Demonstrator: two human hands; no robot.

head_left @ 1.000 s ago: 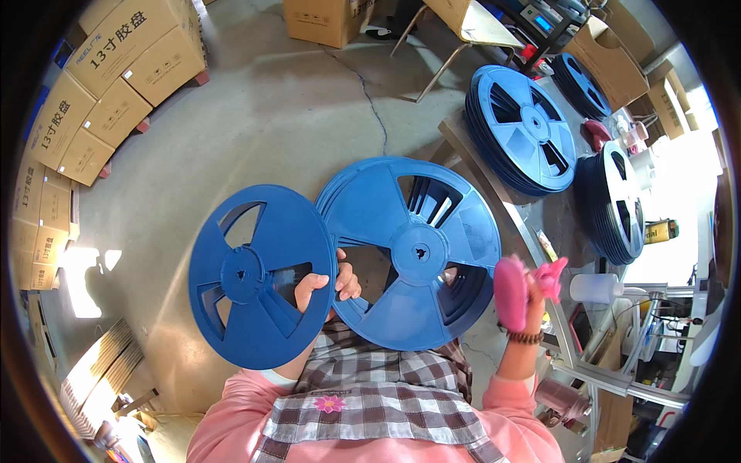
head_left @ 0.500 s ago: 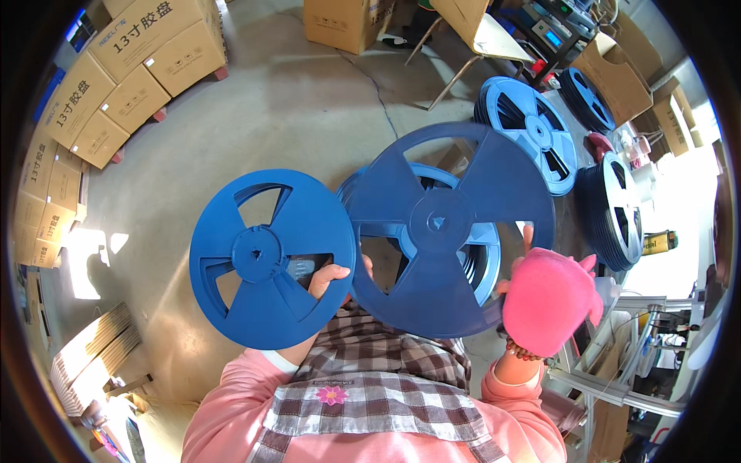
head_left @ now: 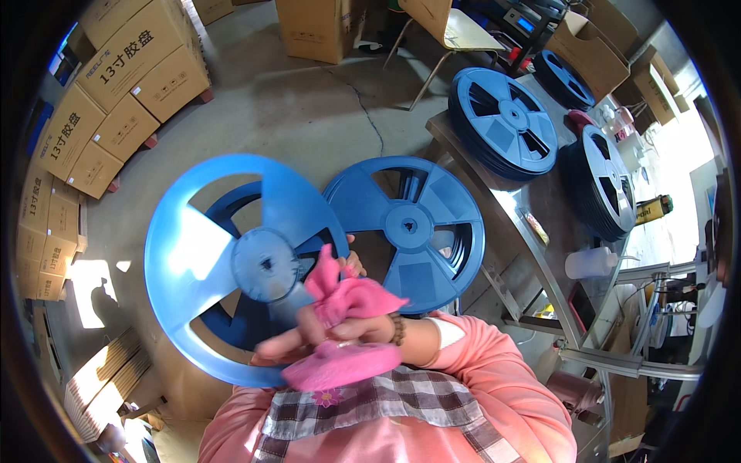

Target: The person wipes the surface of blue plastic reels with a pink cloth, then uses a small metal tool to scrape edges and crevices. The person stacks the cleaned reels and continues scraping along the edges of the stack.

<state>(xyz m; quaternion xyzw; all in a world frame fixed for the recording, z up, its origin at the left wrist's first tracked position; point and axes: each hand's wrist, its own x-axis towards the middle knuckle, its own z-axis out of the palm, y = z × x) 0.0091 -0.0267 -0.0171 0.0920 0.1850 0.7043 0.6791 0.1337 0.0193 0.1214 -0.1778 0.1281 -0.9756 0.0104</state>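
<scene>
Two blue reel discs overlap in front of me, a shiny one (head_left: 181, 285) nearer and a darker one (head_left: 247, 324) showing through its openings. The fingers of my left hand (head_left: 353, 259) are curled at the right rim of the discs; the rest of that hand is hidden behind them. My right hand (head_left: 370, 330), with a bead bracelet at the wrist, is closed on a bunched pink cloth (head_left: 343, 366). Its blurred fingertips lie across the lower right of the nearer disc. Just right of the discs stands a stack of blue reels (head_left: 432, 266).
A metal-edged table (head_left: 494, 224) on the right bears a stack of blue reels (head_left: 505, 127), another reel stack (head_left: 606, 181) and a white bottle (head_left: 590, 263). Cardboard boxes (head_left: 127, 123) are piled at the left. A chair (head_left: 463, 35) stands at the far side.
My right hand has swung left with the pink cloth, and its disc now overlaps the one at my left. The reel stack behind has come into full view. The view has shifted slightly.
</scene>
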